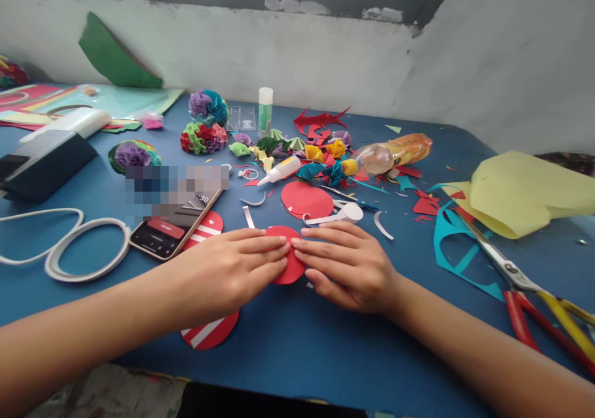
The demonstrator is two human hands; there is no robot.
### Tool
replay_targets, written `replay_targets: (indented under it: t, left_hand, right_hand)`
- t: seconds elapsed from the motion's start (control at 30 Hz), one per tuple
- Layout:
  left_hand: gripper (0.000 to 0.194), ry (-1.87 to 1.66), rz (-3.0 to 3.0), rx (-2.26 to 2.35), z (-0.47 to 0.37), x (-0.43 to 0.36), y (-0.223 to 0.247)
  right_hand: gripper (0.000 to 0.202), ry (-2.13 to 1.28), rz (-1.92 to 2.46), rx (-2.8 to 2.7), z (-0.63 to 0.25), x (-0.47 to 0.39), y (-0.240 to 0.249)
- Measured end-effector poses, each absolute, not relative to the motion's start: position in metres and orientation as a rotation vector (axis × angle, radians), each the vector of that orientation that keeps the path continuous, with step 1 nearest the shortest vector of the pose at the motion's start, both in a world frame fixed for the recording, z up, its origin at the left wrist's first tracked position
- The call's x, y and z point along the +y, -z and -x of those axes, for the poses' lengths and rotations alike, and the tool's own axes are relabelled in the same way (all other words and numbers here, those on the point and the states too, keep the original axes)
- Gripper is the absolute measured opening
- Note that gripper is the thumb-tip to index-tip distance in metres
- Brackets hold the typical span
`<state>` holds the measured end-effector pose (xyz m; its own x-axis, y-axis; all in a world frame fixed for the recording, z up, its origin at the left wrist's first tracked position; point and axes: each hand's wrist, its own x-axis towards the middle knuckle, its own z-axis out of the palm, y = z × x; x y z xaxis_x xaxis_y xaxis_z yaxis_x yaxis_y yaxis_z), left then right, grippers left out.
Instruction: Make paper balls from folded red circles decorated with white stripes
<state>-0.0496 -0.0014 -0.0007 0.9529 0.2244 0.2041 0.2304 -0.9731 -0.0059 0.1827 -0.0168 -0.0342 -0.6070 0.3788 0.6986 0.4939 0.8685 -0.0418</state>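
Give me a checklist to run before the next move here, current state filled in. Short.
1. Both hands on the red disc: ok, fingertips of the left hand and right hand rest on the red disc.
2. Whole face of that disc visible: not ok, fingers cover part of it.
3. Table free of scraps near the hands: not ok, a white scrap lies by the right thumb.
4. Scissors apart from both hands: ok, off to the right.
5. Glue stick upright: ok.
6. Small white bottle capped: cannot tell.
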Motion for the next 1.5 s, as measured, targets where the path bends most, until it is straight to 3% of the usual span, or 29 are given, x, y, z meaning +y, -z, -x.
replay_targets:
  t: [0.23,0.63,1.07,1.2,1.3,1.4,1.5]
  left_hand:
    - [0.029,0.374,3.040,-0.351,0.050,-0.003,0.001]
    - [0.027,0.455,3.115,-0.448,0.043,0.002,0.002]
    - [0.043,0.396,3.140,-0.473,0.042,0.005,0.021]
    - [0.040,0.352,3.166,-0.419,0.043,0.012,0.018]
    - [0.036,0.486,3.211,-0.551,0.045,0.020,0.015]
    - [0.041,0.710,3.317,-1.007,0.048,0.025,0.015]
    - [0.039,1.185,3.438,-1.427,0.047,0.026,0.013]
  right_hand:
    - [0.018,0.363,0.557,-2.379,-0.185,-0.020,0.029]
    - [0.017,-0.031,0.771,-2.235,-0.188,-0.015,0.037]
    - [0.025,-0.124,0.862,-2.060,-0.180,-0.014,0.040]
    - [0.024,-0.181,0.937,-2.001,-0.183,-0.012,0.042]
    - [0.025,-0.187,0.890,-2.107,-0.184,-0.010,0.042]
    - [0.048,-0.149,0.852,-2.259,-0.183,-0.009,0.043]
    - [0.066,-0.262,0.955,-2.216,-0.179,-0.010,0.045]
